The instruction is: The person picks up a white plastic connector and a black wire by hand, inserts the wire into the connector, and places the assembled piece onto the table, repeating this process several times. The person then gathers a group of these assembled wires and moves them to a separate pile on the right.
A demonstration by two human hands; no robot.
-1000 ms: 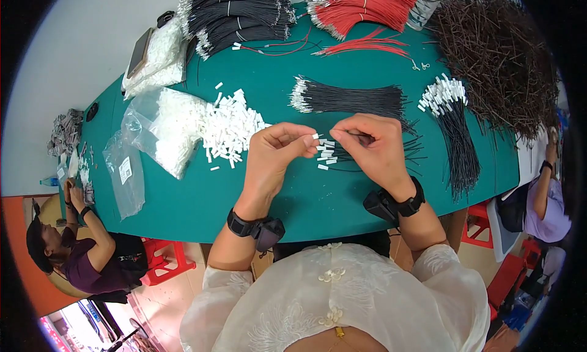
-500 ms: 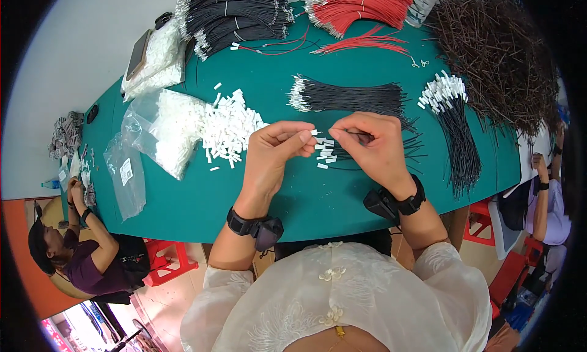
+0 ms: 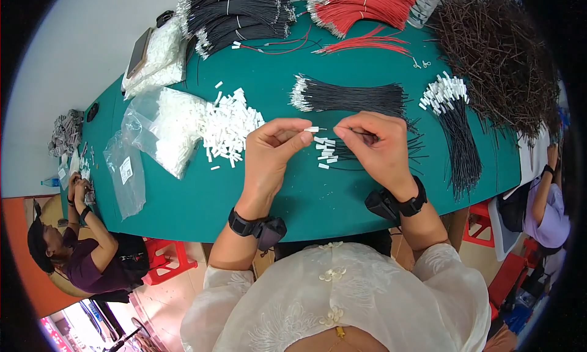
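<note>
Thumb and forefinger of my left hand (image 3: 269, 150) pinch a small white plastic connector housing (image 3: 314, 129), which sticks out to the right. Facing it, my right hand (image 3: 378, 149) has its fingertips pressed together on a thin wire, mostly hidden by the fingers. Its fine tip (image 3: 324, 129) points at the housing; I cannot tell whether it enters it. Just below the fingertips lie several black wires with white housings (image 3: 324, 151) on their ends. Beyond my right hand stretches a bundle of black wires (image 3: 354, 98) with bare metal ends.
Loose white housings (image 3: 231, 129) spill from a plastic bag (image 3: 174, 132) at left. Black wires with white housings (image 3: 449, 116) are bunched at right. Black bundles (image 3: 238, 12), red bundles (image 3: 364, 9) and a dark wire heap (image 3: 495, 52) lie farther back. Co-workers sit at both sides.
More of the white housing now shows beyond my left fingertips. My right hand has shifted slightly to the right, and a little more space shows between the hands.
</note>
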